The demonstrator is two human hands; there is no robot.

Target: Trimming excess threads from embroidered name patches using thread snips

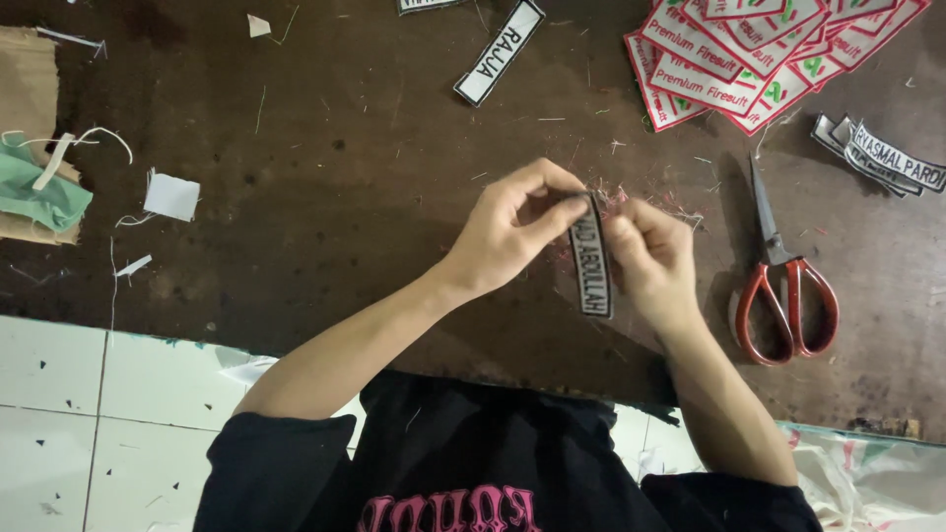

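**A:** While you hold it up over the dark table, where exactly is the strip?

**B:** The black embroidered name patch stands on end between your two hands, above the tabletop and not resting on it. Your left hand has thumb and forefinger closed on its top end. Your right hand is curled beside its right edge, fingertips pinched in near the same top corner; I can't tell whether they grip the patch itself or a loose thread on it.

**A:** So what step would you call this?

**B:** By my reading, you're cleaning the patch's edge by hand. Pink and white thread scraps lie on the table just behind your fingers, which fits that. The red-handled scissors lie untouched on the table, to the right of your right hand.

**A:** And the next move?

**B:** A steady pinch from your left hand so the strip doesn't twist, and a small, careful pull from the right. Anything that won't come away by hand would call for the scissors.

**A:** What else is around?

**B:** A white name patch further up the table, a fan of red-and-white patches at the top right, and a small stack of grey name patches beside them.
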